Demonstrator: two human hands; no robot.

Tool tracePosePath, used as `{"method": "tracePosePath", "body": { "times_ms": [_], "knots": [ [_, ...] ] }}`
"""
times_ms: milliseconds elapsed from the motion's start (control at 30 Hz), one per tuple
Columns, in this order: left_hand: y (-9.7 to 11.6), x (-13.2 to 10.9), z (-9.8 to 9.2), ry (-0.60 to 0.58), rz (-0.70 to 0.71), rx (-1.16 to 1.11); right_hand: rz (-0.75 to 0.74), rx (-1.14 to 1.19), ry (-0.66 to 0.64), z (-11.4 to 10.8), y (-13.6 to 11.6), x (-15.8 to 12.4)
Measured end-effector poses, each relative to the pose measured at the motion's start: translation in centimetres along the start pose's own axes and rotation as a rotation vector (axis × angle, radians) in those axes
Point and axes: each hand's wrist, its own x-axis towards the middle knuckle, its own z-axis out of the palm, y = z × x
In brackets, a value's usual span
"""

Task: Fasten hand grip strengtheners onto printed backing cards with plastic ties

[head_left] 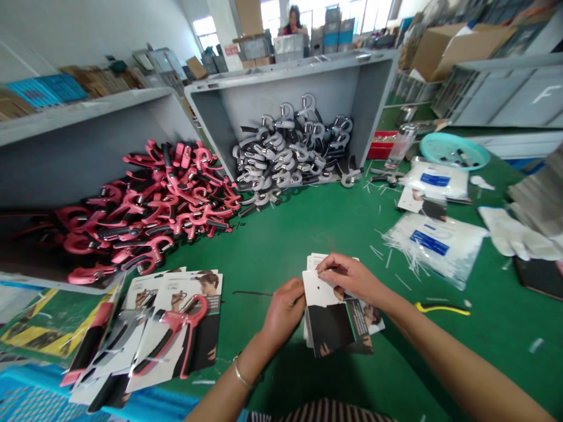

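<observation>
A small stack of printed backing cards (331, 323) is held over the green table in front of me. My left hand (284, 310) is closed on the stack's left edge, its fingertips partly hidden behind the cards. My right hand (352, 276) pinches the upper part of the front card, near its small punched hole. Other cards fan out behind, to the right. To the left lie cards with hand grip strengtheners on them, a pink grip strengthener (193, 334) uppermost and a grey one (118, 337) beside it.
Pink grip strengtheners (176, 199) spill from a tipped grey bin (162, 108); grey ones (285, 152) fill another bin (369, 99). At right are bags of white zip ties (440, 246), a turquoise dish (479, 155), white gloves (505, 234) and a yellow-black tool (444, 308). A person (294, 23) sits far back.
</observation>
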Motion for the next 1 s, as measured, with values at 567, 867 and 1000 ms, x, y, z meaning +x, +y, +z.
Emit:
{"method": "tracePosePath", "body": {
  "times_ms": [567,867,1000],
  "knots": [
    [0.8,0.1,0.0,0.057,-0.258,-0.303,-0.229,-0.252,-0.087,0.5,0.1,0.2],
    [1.8,-0.1,-2.4,-0.089,-0.388,-0.673,-0.358,-0.385,-0.001,1.6,1.2,0.1],
    [1.3,0.6,-2.1,-0.011,-0.450,-0.515,-0.377,-0.479,0.088,2.1,0.9,0.0]
  ]
}}
